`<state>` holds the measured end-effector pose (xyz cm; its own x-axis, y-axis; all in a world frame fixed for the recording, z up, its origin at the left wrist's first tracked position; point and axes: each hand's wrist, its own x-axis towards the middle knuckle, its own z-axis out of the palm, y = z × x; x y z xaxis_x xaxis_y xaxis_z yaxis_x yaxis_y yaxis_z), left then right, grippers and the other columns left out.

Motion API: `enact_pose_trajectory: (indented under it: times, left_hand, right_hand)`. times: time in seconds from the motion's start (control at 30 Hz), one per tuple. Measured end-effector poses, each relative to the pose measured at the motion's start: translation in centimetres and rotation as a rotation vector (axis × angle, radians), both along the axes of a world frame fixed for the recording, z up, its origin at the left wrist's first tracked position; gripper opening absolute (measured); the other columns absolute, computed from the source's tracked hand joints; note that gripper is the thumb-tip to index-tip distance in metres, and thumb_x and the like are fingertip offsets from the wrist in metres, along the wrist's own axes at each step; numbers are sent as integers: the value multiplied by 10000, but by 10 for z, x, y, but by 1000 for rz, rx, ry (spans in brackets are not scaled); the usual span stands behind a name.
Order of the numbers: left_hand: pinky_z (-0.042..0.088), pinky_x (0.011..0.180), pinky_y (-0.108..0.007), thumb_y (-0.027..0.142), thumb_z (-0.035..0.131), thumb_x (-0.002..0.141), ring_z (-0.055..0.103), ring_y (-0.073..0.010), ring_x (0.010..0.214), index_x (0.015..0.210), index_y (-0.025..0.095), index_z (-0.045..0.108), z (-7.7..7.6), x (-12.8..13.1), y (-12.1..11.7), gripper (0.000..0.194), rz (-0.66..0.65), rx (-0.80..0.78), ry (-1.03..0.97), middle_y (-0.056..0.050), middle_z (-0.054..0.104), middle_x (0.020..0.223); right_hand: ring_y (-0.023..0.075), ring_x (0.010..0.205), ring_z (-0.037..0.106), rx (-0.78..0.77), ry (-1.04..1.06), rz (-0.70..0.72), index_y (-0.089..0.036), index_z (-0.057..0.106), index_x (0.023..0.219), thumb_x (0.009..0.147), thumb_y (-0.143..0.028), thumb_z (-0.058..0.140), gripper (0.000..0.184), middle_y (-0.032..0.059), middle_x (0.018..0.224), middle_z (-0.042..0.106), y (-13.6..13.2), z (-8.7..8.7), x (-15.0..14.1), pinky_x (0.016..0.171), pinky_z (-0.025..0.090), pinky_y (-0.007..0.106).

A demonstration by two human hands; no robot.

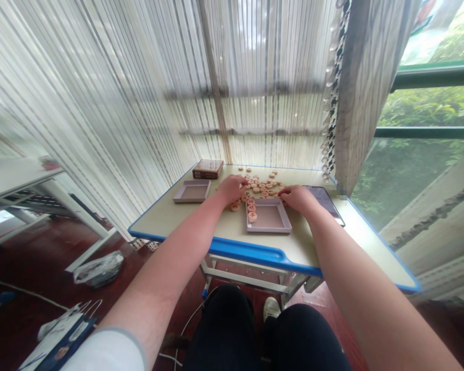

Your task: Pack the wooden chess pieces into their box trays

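Observation:
Round wooden Chinese chess pieces (pixel 255 190) with red and dark markings lie in a loose pile on the table. My left hand (pixel 232 188) is at the pile's left side, its fingers curled down; whatever is under them is hidden. At the right side, my right hand (pixel 297 198) has its fingertips pinched together beside the pieces, and I cannot make out what is between them. Between my forearms lies a shallow open box tray (pixel 269 230). Red-marked pieces (pixel 252 217) form a column along its left wall. Another piece (pixel 235 206) rests just outside that wall.
A second shallow tray (pixel 192 200) and a brown box (pixel 208 169) stand at the left. A dark-screened tablet (pixel 325 202) lies beyond my right hand. The table (pixel 166 219) has a blue raised edge. Sheer curtains (pixel 270 118) hang behind it.

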<state>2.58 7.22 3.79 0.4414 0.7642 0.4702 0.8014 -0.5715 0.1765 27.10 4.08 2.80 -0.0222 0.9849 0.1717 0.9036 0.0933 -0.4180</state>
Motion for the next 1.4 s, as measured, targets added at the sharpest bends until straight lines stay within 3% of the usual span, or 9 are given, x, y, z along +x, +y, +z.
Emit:
enact_pose_trajectory:
  times: [0.13, 0.3, 0.47, 0.57, 0.7, 0.87, 1.03, 1.4]
  left_hand:
    - [439, 913, -337, 245, 486, 818, 581, -205, 977, 957, 179, 680, -4, -1, 2, 248, 5, 12, -30, -67, 679, 978]
    - [397, 982, -348, 248, 502, 805, 547, -210, 1078, 1085, 174, 630, -1, -6, -7, 317, 95, -21, -75, -83, 626, 1137]
    - [419, 959, -343, 134, 452, 769, 570, -211, 1035, 948, 187, 683, 2, -14, -30, 297, 157, -118, -45, -71, 651, 1059]
    - [424, 955, -331, 84, 452, 740, 550, -203, 1058, 949, 194, 674, -7, -21, -46, 324, 238, -53, -144, -62, 645, 1069]
    - [420, 964, -341, 50, 451, 736, 531, -207, 1061, 938, 168, 671, -19, -25, -61, 320, 301, 41, -241, -83, 640, 1046]
    - [430, 962, -347, 149, 543, 727, 526, -205, 1044, 901, 202, 692, -21, -25, -65, 235, 231, 23, -218, -48, 639, 1029]
    - [423, 969, -354, 207, 576, 718, 511, -217, 1057, 887, 218, 706, -19, -23, -68, 214, 132, 28, -177, -42, 640, 1025]
    - [432, 959, -357, 206, 611, 688, 524, -225, 1049, 905, 217, 696, -19, -21, -69, 234, 129, 11, -169, -44, 647, 1012]
  right_hand:
    - [204, 748, 628, 59, -51, -35, -224, 727, 863, 709, -340, 554, 259, 65, 812, 716, 1, -1, 1, 614, 417, 269]
    - [197, 725, 629, 24, 11, -31, -203, 723, 841, 698, -343, 562, 257, 57, 713, 703, 3, 0, 0, 619, 416, 266]
    - [211, 828, 627, 163, 54, -99, -184, 688, 979, 709, -371, 577, 347, 74, 899, 709, -2, 7, -3, 668, 430, 277]
    - [182, 795, 624, 244, 103, 15, -207, 661, 1029, 741, -402, 564, 361, 49, 915, 704, -16, 15, -13, 661, 433, 264]
    - [163, 744, 608, 175, -12, 307, -225, 697, 868, 719, -382, 601, 237, 23, 834, 702, -39, 23, -33, 655, 426, 253]
    - [155, 667, 587, -18, -122, 468, -247, 727, 789, 670, -399, 643, 211, -4, 720, 683, -50, 27, -42, 612, 417, 253]
    - [164, 694, 602, -156, -34, 514, -261, 744, 807, 646, -418, 668, 237, -10, 736, 689, -47, 31, -35, 620, 432, 256]
    - [165, 732, 617, -247, 10, 616, -290, 750, 854, 664, -368, 671, 220, -23, 765, 702, -48, 30, -32, 683, 465, 252]
